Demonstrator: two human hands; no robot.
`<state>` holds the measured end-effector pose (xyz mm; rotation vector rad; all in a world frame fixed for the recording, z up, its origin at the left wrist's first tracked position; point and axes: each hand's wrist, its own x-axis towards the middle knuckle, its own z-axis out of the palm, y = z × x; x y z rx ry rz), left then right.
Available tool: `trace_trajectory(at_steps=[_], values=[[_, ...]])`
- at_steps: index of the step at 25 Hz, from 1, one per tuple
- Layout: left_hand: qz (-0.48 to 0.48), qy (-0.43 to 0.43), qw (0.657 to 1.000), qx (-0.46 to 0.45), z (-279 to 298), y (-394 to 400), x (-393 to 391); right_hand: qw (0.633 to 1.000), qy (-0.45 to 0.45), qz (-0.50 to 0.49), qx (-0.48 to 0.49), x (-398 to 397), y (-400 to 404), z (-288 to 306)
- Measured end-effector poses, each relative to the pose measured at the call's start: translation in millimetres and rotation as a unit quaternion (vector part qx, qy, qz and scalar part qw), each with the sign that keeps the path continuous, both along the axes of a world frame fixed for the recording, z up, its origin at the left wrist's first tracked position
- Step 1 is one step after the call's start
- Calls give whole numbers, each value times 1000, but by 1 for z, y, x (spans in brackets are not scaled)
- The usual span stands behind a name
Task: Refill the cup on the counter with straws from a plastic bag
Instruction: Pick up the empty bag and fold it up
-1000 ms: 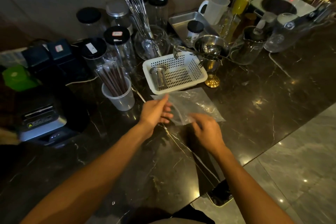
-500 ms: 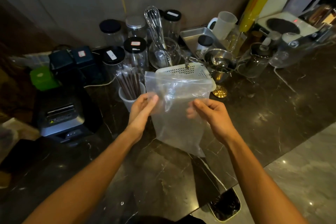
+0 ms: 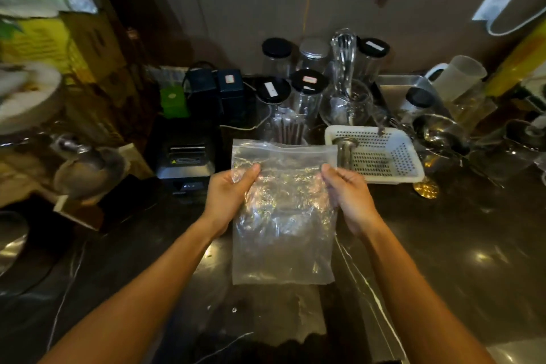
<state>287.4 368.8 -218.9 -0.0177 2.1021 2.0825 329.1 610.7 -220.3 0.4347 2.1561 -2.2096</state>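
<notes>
left hand (image 3: 229, 195) and right hand (image 3: 348, 195) each pinch a side of the plastic bag (image 3: 283, 221), held upright above the table (image 3: 443, 245); it looks empty, straws (image 3: 288, 133) already in the cup. next: put the bag aside.

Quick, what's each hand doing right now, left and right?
Left hand: grips the left edge of the clear plastic bag.
Right hand: grips the bag's right edge.
</notes>
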Motion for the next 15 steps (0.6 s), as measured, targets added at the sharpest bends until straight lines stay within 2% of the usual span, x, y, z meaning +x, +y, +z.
trace_trajectory(at_steps=[3, 6, 8, 11, 13, 15], values=[[60, -19, 998, -4, -2, -22, 1, 998, -15, 61, -25, -13, -20, -4], [86, -58, 994, 33, -4, -46, -1, 987, -48, 154, -7, -18, -37, -5], [54, -86, 993, 60, -5, -58, 0, 990, -52, 133, -11, -22, -45, -8], [-15, -108, 994, 2, -11, -70, 8, 995, -48, 85, -36, -28, -50, -8], [-3, -101, 995, -17, -17, -69, 9, 994, -56, 86, -40, -29, -46, -9], [28, -86, 996, 3, -19, -67, 6, 990, -75, 118, -22, -25, -41, -10]])
